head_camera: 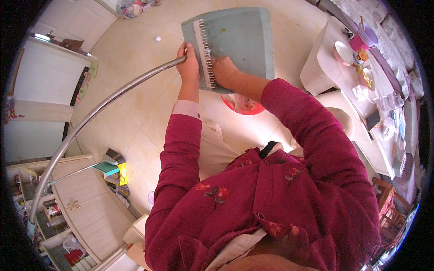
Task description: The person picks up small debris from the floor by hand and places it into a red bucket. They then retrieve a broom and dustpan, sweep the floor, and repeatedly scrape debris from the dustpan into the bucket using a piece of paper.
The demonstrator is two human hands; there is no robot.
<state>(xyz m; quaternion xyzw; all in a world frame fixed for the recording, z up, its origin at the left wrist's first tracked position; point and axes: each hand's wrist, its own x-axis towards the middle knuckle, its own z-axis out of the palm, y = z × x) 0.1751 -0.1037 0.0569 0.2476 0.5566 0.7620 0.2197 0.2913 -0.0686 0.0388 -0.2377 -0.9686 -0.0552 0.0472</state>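
A blue-grey dustpan (247,40) with a white row of comb teeth (204,54) along its left side is held up in front of me. My left hand (189,64) grips its left edge, where the curved metal handle pole (101,105) meets it. My right hand (224,69) lies against the pan beside the teeth, fingers bent; whether it pinches something cannot be told. Dark dirt clings near the teeth. Below the pan, partly hidden by it and my right arm, a red basin (242,110) stands on the floor.
A broom (113,157) leans by the cabinet (91,203) at lower left. To the right stands a white table (342,64) with bowls and cups. A small white object (158,39) lies on the tiled floor. Slippers (93,68) lie at the left wall, and a filled plastic bag (132,7) sits at the top.
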